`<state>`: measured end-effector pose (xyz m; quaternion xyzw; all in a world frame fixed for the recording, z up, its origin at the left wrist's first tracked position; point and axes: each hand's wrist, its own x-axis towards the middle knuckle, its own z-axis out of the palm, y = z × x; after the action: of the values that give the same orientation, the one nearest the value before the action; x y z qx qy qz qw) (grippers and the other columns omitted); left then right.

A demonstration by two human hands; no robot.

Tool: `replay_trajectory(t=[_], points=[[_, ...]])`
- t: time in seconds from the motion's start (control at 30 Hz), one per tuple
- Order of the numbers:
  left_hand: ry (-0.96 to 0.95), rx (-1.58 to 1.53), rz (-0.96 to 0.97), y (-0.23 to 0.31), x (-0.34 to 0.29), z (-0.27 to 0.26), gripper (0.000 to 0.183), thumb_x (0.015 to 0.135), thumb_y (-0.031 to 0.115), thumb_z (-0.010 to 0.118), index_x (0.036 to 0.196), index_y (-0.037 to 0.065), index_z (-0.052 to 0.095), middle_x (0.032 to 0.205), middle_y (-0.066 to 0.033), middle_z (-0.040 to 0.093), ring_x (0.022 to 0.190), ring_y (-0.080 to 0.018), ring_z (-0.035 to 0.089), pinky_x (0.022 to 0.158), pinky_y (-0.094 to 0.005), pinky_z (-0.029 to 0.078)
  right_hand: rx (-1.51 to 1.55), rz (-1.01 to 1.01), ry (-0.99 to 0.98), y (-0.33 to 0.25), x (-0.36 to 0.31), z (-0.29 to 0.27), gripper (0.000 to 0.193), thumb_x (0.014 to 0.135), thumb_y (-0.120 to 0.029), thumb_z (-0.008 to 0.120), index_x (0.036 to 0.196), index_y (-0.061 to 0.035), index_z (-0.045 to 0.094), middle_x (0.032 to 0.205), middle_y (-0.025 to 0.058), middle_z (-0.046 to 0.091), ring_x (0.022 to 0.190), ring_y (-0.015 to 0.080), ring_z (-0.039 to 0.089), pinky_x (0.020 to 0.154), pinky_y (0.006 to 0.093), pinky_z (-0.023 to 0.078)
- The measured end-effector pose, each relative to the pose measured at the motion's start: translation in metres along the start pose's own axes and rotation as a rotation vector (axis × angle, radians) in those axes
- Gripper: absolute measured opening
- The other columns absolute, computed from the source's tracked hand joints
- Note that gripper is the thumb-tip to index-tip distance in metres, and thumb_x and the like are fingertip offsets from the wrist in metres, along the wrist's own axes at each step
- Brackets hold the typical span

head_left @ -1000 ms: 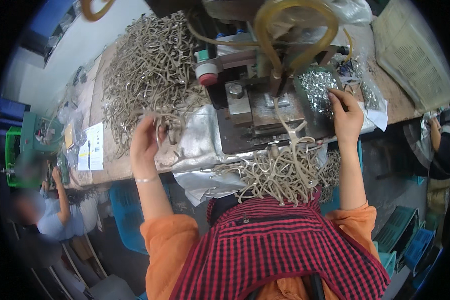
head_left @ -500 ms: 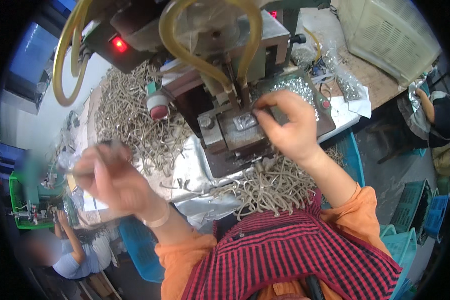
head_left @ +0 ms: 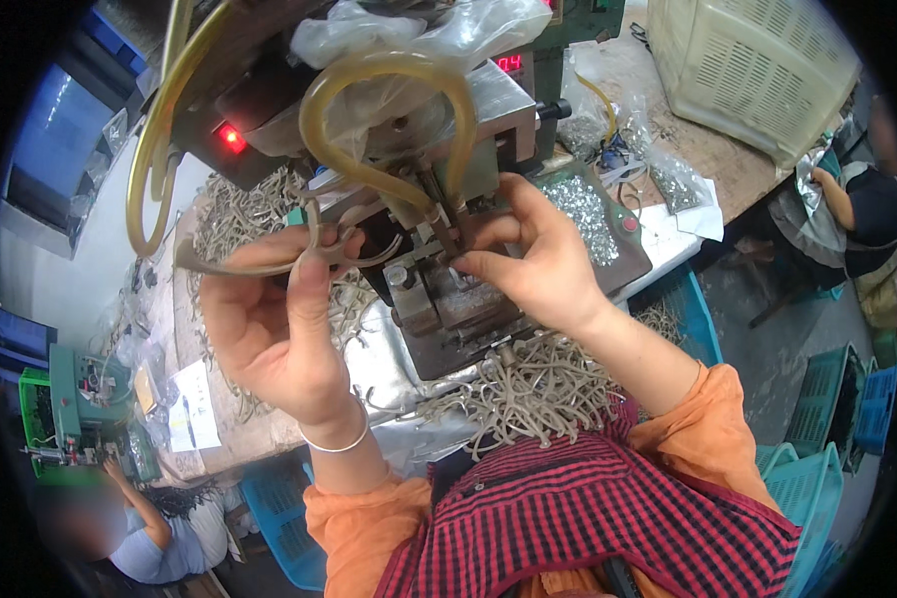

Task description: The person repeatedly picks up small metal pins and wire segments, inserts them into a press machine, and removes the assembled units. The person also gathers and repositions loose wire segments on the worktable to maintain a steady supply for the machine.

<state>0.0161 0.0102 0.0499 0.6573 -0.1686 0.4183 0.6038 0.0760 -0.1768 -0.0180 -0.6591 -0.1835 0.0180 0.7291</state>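
Observation:
My left hand (head_left: pixel 279 334) is closed on a curved, branched metal hook (head_left: pixel 259 267), pinched between thumb and fingers left of the machine's worktable. My right hand (head_left: pixel 543 261) reaches to the machine's work block (head_left: pixel 465 302), its thumb and fingertips drawn together beside the upright metal electrodes (head_left: pixel 443 227). Whatever those fingertips hold is too small and covered to make out. Two yellowish hoses (head_left: pixel 321 90) loop down to the electrodes. Piles of similar metal hooks lie in front of the block (head_left: pixel 543 389) and behind my left hand (head_left: pixel 239 214).
Small shiny parts fill a tray (head_left: pixel 623 249) right of the block. A red button (head_left: pixel 629 225) sits by it. A cream basket (head_left: pixel 752 75) stands at the back right, blue crates (head_left: pixel 287 523) below the table. One person (head_left: pixel 159 528) works at lower left, another (head_left: pixel 867 204) at right.
My left hand has moved right toward the machine, and the metal hook in it now shows clearly. The right fingertips have shifted closer to the electrodes. The view has moved slightly.

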Motion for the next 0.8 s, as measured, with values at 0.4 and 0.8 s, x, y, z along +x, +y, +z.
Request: replay_trajectory(t=[0.4, 0.8], points=[[-0.015, 0.040, -0.056, 0.006, 0.000, 0.000, 0.015, 0.096, -0.004, 0.064, 0.100, -0.002, 0.050, 0.102, -0.0178, 0.067, 0.091, -0.0249, 0.071, 0.080, -0.0367, 0.063, 0.008, 0.123, -0.040, -0.021, 0.000, -0.005, 0.072, 0.081, -0.001, 0.072, 0.144, 0.0103, 0.039, 0.092, 0.0121, 0.073, 0.090, 0.0171, 0.068, 0.086, 0.0270, 0.050], [-0.655, 0.482, 0.512, -0.010, -0.061, 0.013, 0.021, 0.072, 0.003, 0.074, 0.091, 0.006, 0.066, 0.107, -0.0085, 0.072, 0.065, -0.0152, 0.057, 0.054, -0.0277, 0.047, -1.255, -0.223, 0.305, 0.090, -0.028, -0.102, 0.024, 0.079, -0.012, 0.077, 0.100, -0.0046, 0.071, 0.132, 0.0240, 0.061, 0.130, 0.0424, 0.052, 0.107, 0.0491, 0.044]])
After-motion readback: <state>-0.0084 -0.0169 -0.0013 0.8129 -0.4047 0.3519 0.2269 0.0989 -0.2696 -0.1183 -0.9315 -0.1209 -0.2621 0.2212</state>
